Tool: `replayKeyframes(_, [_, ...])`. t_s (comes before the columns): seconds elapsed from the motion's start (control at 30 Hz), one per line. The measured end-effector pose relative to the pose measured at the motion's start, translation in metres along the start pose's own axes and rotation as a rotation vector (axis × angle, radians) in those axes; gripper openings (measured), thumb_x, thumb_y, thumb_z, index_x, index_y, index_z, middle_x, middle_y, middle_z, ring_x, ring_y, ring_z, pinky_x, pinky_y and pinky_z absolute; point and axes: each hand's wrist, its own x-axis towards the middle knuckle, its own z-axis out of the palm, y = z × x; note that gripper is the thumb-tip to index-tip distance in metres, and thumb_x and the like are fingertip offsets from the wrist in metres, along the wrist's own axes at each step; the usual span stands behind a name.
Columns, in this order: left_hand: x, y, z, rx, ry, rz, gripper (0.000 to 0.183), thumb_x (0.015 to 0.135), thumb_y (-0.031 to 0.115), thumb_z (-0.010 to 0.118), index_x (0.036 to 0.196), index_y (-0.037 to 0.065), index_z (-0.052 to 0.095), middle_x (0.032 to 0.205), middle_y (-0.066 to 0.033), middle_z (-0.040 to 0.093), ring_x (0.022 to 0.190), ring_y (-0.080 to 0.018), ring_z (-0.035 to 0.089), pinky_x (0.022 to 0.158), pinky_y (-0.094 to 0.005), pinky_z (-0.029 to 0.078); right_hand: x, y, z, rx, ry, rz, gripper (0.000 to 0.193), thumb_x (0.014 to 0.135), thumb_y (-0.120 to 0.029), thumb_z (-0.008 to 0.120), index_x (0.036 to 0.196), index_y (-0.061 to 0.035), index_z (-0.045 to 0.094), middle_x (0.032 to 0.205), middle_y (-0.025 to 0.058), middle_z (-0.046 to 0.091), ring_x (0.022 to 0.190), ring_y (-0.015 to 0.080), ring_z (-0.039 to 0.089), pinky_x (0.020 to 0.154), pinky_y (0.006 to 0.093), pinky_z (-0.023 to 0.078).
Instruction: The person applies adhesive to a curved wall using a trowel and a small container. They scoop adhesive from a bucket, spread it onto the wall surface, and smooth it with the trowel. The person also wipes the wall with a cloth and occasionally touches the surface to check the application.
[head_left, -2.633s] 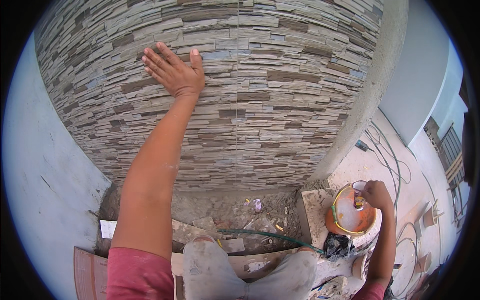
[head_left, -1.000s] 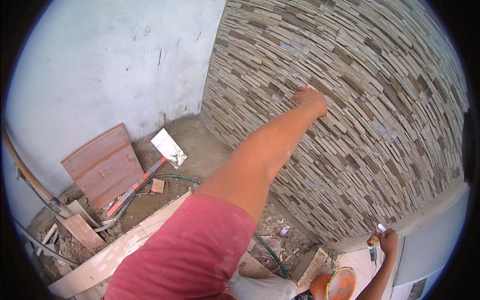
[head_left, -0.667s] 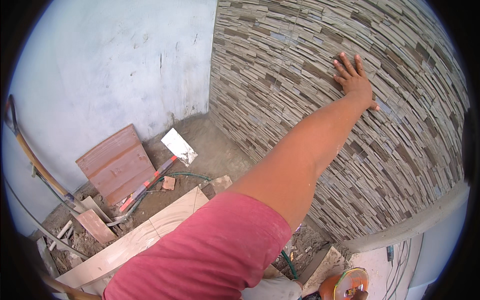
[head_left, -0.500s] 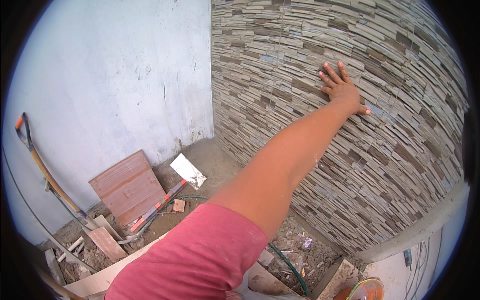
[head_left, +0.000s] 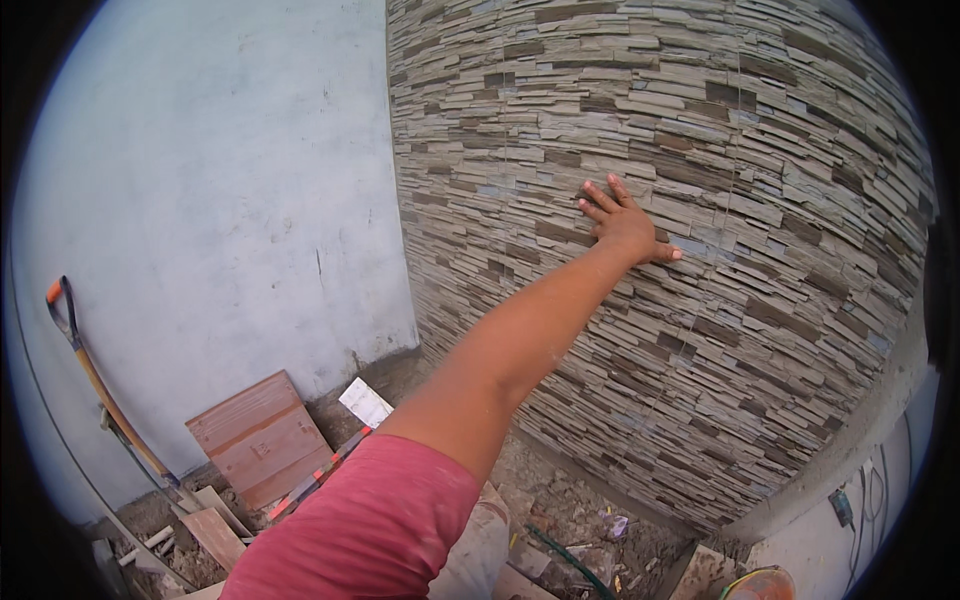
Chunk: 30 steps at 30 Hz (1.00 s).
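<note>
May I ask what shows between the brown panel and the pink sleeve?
In the head view, a red-and-grey bar shows between the brown panel and the pink sleeve.

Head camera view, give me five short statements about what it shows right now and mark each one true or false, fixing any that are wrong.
1. The left hand is spread against the stone-patterned wall. True.
2. The shovel lies flat on the ground. False: it stands with its handle up beside the pale wall.
3. The right hand is also pressed to the stone-patterned wall. False: the right hand is not in view.
4. Part of an orange bucket shows at the lower edge, right of centre. True.
5. The sleeve on the outstretched arm is green. False: it is a pinkish red.
</note>
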Motion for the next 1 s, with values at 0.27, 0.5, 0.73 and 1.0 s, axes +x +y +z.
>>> replayKeyframes(0.27, [-0.006,0.016,-0.015,-0.148,0.016,0.023,0.152,0.064,0.076,0.072,0.140,-0.018,-0.020,0.146,-0.0459,-0.016,0.135,-0.0651,-0.013,0.110,-0.0689,0.008,-0.009,-0.269,-0.286,-0.096,0.115,-0.452,0.023,0.063,-0.016,0.078,0.076,0.0012,0.074,0.071,0.0214,0.067,0.063,0.0325,0.066,0.065,0.0397,0.054])
replayKeyframes(0.5, [0.012,-0.026,0.025,-0.006,0.120,-0.058,0.158,0.058,0.079,0.074,0.142,-0.011,-0.024,0.145,-0.0483,-0.014,0.137,-0.0638,-0.007,0.113,-0.0636,0.010,0.060,-0.421,-0.439,0.005,0.500,-0.654,0.023,0.078,-0.020,0.068,0.082,0.0025,0.065,0.075,0.0209,0.065,0.068,0.0361,0.062,0.064,0.0424,0.049])
replayKeyframes(0.73, [0.012,0.000,0.023,0.031,0.131,-0.021,0.157,0.057,0.082,0.071,0.143,-0.012,-0.021,0.145,-0.0496,-0.009,0.135,-0.0678,0.000,0.110,-0.0677,0.013,0.054,-0.282,-0.384,-0.122,0.479,-0.283,0.032,0.082,-0.029,0.069,0.098,-0.0009,0.069,0.089,0.0225,0.069,0.084,0.0340,0.068,0.074,0.0416,0.053])
replayKeyframes(1.0, [0.015,-0.006,0.032,0.107,0.198,0.208,0.131,0.071,0.081,0.059,0.142,-0.022,0.019,0.145,-0.0487,-0.008,0.127,-0.0745,-0.010,0.094,-0.0842,0.010,0.020,-0.380,-0.275,-0.564,-0.218,-0.485,0.033,0.074,-0.027,0.074,0.095,-0.0014,0.072,0.091,0.0189,0.071,0.089,0.0347,0.069,0.080,0.0432,0.055])
